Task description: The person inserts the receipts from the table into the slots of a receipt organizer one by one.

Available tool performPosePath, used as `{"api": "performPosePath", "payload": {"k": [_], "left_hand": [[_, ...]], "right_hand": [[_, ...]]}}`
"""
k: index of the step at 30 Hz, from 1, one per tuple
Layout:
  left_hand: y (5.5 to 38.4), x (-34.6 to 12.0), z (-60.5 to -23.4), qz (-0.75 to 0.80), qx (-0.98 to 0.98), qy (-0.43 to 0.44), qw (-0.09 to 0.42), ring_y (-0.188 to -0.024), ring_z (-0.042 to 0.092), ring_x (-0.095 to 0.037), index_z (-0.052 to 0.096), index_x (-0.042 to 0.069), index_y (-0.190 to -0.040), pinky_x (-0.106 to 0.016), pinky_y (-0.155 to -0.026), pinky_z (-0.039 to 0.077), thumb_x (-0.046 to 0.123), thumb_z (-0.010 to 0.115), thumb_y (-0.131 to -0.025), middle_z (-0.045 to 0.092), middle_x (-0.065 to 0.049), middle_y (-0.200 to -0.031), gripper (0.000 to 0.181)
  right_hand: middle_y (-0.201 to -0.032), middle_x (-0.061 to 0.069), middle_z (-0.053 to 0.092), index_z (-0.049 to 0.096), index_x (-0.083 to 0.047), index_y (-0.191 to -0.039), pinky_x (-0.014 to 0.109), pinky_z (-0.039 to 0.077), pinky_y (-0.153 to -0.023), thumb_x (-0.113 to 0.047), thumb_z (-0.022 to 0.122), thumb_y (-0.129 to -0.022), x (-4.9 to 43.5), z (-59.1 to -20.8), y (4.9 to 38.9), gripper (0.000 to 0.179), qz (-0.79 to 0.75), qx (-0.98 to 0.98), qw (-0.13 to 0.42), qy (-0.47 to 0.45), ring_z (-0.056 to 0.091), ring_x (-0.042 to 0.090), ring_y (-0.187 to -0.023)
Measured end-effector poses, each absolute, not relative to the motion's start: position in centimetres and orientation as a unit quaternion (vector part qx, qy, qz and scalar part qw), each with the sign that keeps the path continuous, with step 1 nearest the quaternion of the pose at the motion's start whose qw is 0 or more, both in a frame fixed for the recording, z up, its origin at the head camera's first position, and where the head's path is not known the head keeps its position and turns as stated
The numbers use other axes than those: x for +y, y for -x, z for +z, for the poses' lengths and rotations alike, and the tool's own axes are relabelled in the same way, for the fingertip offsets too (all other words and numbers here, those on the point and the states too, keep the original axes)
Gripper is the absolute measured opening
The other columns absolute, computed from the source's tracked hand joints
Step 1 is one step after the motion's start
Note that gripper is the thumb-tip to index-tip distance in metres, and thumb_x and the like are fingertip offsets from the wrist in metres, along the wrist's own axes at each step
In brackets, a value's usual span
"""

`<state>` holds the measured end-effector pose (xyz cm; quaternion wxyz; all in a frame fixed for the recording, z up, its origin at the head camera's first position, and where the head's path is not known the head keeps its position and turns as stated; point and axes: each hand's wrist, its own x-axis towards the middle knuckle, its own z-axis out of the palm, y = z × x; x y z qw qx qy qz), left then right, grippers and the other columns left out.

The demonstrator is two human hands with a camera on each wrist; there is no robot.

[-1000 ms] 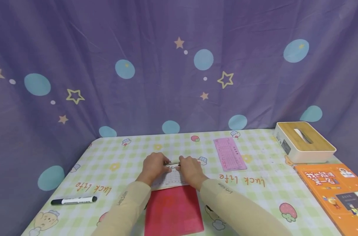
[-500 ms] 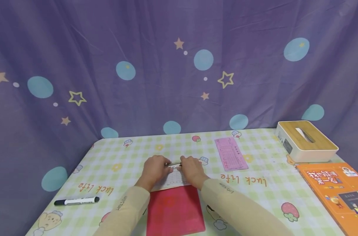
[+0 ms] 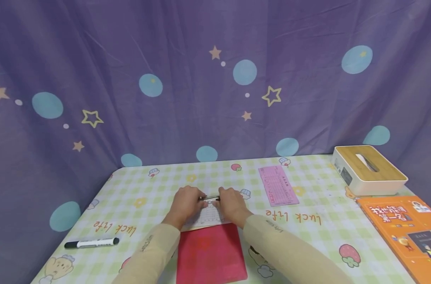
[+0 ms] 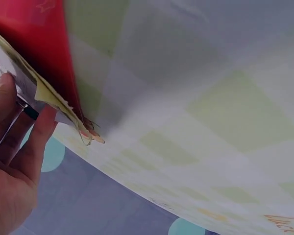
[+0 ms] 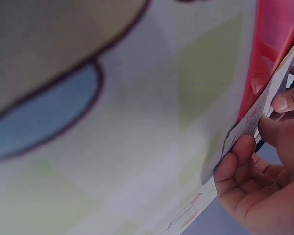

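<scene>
A red folder point(image 3: 211, 254) lies at the front middle, with printed sheets point(image 3: 209, 216) at its far end. Across the top of the sheets runs a thin metal clip point(image 3: 210, 197) with black ends. My left hand point(image 3: 185, 204) grips the clip's left end, its thumb over the paper. On the other side, my right hand point(image 3: 233, 204) grips the right end. The left wrist view shows the clip's black end point(image 4: 30, 112) between thumb and fingers, beside the sheets' ragged yellowish edge point(image 4: 49, 95). In the right wrist view, fingertips point(image 5: 244, 147) touch the sheets' edge.
A pink printed slip point(image 3: 278, 185) lies behind and right of the hands. At the right are a tissue box point(image 3: 369, 169) and an orange book point(image 3: 400, 228). A black-and-white marker point(image 3: 92, 242) lies left on the checked tablecloth point(image 3: 158, 185). A purple curtain point(image 3: 187, 118) hangs behind.
The head view has shifted slightly. Both hands stay at the clip's ends, with only tiny shifts of the fingers; the folder and sheets lie as before.
</scene>
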<state>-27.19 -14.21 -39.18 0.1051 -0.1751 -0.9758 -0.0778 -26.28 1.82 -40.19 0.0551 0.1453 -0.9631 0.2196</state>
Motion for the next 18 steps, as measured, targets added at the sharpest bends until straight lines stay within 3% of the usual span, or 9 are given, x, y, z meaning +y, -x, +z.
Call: {"api": "performPosePath", "payload": {"k": [10,14,18], "left_hand": [[27.4,-14.0,-38.4,-0.103,-0.976,0.172,0.082,-0.092,0.073,-0.025,0.084,0.011,-0.096,-0.041,-0.085,0.058,0.021,0.085,-0.084,0.078,-0.002,-0.091,0.016],[27.4,-14.1,-38.4,-0.107,-0.976,0.173,0.079,-0.091,0.073,-0.024,0.084,0.010,-0.096,-0.040,-0.084,0.058,0.020,0.086,-0.083,0.078,-0.002,-0.091,0.017],[27.4,-14.3,-38.6,-0.108,-0.976,0.173,0.080,-0.091,0.073,-0.024,0.084,0.010,-0.097,-0.040,-0.084,0.058,0.020,0.086,-0.082,0.078,-0.002,-0.091,0.018]], "right_hand": [[-0.095,0.014,0.063,0.059,0.002,-0.117,0.043,0.055,-0.085,-0.045,0.088,-0.078,2.4,-38.6,25.6,0.068,0.240,-0.960,-0.037,-0.136,0.064,0.030,-0.092],[-0.099,0.013,0.063,0.057,0.000,-0.117,0.044,0.053,-0.089,-0.043,0.092,-0.073,2.8,-38.1,25.4,0.070,0.241,-0.957,-0.072,-0.144,0.061,0.029,-0.095],[-0.093,0.011,0.061,0.056,-0.001,-0.109,0.042,0.052,-0.087,-0.039,0.093,-0.072,3.2,-37.9,25.3,0.064,0.235,-0.953,-0.089,-0.171,0.060,0.026,-0.090]]}}
